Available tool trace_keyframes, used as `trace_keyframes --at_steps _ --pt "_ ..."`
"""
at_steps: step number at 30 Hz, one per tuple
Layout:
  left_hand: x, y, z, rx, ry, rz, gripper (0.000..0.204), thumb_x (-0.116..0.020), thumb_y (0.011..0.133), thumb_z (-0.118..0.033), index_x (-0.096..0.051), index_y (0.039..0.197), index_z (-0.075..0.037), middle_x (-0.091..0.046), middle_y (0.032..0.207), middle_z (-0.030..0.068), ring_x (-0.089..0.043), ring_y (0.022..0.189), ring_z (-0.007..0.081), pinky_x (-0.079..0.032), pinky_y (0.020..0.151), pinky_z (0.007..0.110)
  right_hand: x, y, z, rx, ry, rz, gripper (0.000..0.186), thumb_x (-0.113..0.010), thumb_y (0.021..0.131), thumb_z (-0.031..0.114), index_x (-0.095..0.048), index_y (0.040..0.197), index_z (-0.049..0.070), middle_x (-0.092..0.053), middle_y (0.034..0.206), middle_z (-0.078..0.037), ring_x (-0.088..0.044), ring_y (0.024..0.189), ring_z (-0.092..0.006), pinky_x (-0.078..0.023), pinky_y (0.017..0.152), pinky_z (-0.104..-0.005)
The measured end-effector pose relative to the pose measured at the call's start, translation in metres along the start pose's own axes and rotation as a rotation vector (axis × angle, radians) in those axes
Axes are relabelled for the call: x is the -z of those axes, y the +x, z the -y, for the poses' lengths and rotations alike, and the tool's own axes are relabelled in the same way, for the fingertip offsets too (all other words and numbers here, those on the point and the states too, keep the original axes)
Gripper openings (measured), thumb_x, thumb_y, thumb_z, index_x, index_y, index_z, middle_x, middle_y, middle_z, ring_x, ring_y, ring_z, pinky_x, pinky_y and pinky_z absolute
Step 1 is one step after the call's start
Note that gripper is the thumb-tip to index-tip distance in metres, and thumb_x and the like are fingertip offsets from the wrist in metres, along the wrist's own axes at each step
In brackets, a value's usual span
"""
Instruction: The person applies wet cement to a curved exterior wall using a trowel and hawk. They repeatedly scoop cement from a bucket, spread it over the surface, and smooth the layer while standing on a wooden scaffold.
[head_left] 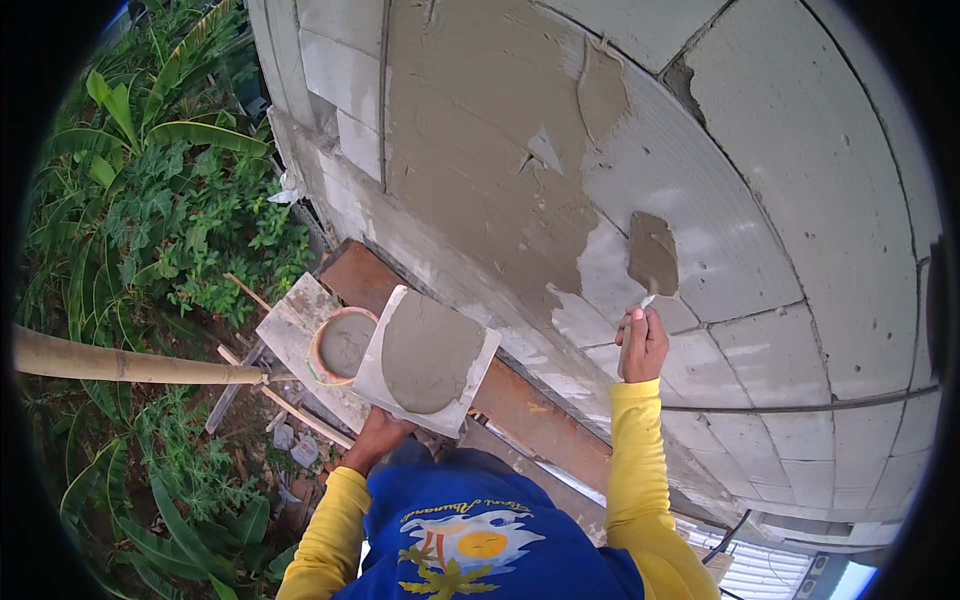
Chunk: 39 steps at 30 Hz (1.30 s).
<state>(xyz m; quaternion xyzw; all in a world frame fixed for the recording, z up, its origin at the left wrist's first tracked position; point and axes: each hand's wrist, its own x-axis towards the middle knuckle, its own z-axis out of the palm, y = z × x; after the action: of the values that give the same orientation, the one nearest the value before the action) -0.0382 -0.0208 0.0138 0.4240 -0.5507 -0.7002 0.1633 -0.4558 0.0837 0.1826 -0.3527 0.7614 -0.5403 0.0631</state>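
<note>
My right hand (pixel 641 343) is closed round the handle of a trowel, whose blade is covered with wet mortar (pixel 653 250) and lies against or just off the block wall (pixel 745 215). My left hand (pixel 385 432) grips the near edge of a white square mortar board (pixel 478 372), its fingers partly hidden underneath. A wide round of grey-brown mortar (pixel 432 350) covers most of that board. Up and left of the trowel, a large wet plaster patch (pixel 480 150) coats the wall, with a few bare spots and ragged edges.
Left of the board, a round bucket (pixel 346 345) of mortar stands on a plank platform (pixel 290 318). A bamboo pole (pixel 140 360) reaches in from the left. Rusty brown planks (pixel 540 415) run along the wall's foot. Dense green plants (pixel 190 220) fill the left side below.
</note>
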Motion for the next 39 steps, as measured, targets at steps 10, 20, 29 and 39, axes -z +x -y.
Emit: trace_keyframes --at_steps 10,20,29,39 --pt "-0.063 0.01 -0.055 0.072 0.061 0.131 0.058 -0.081 0.089 -0.015 -0.061 0.141 0.003 -0.069 0.139 0.0135 -0.063 0.126 0.0225 -0.047 0.11 0.036 0.074 -0.14 -0.119 -0.287 -0.273 0.126 0.03 -0.064 0.107 0.028 -0.07 0.103 -0.001 -0.065 0.076 -0.008 -0.059 0.062 -0.0155 -0.047 0.058 -0.0328" --pt "-0.101 0.029 -0.032 -0.156 0.32 0.107 0.048 -0.079 0.085 -0.019 -0.069 0.128 0.002 -0.076 0.121 0.0221 -0.073 0.113 0.0317 -0.054 0.099 0.04 0.028 -0.211 -0.066 0.14 -0.432 0.573 0.027 -0.072 0.1 0.028 -0.07 0.109 0.003 -0.069 0.101 -0.017 -0.069 0.088 -0.0401 -0.056 0.078 -0.0476" --pt "-0.1 0.007 0.006 -0.06 0.23 0.061 0.05 -0.077 0.083 -0.012 -0.067 0.129 0.004 -0.075 0.121 0.0186 -0.072 0.111 0.0314 -0.055 0.098 0.04 0.02 -0.145 -0.148 0.099 -0.546 0.232 0.03 -0.073 0.099 0.024 -0.068 0.111 -0.003 -0.068 0.109 -0.023 -0.067 0.096 -0.0459 -0.055 0.084 -0.0486" --pt "-0.031 -0.069 0.042 0.441 0.058 -0.143 0.021 -0.069 0.083 -0.002 -0.069 0.103 0.005 -0.072 0.084 0.0133 -0.067 0.064 0.0204 -0.053 0.056 0.035 0.04 -0.135 -0.22 -0.095 -0.535 0.079 0.04 -0.06 0.105 0.041 -0.068 0.114 0.002 -0.071 0.112 -0.023 -0.068 0.103 -0.0466 -0.056 0.088 -0.0552"
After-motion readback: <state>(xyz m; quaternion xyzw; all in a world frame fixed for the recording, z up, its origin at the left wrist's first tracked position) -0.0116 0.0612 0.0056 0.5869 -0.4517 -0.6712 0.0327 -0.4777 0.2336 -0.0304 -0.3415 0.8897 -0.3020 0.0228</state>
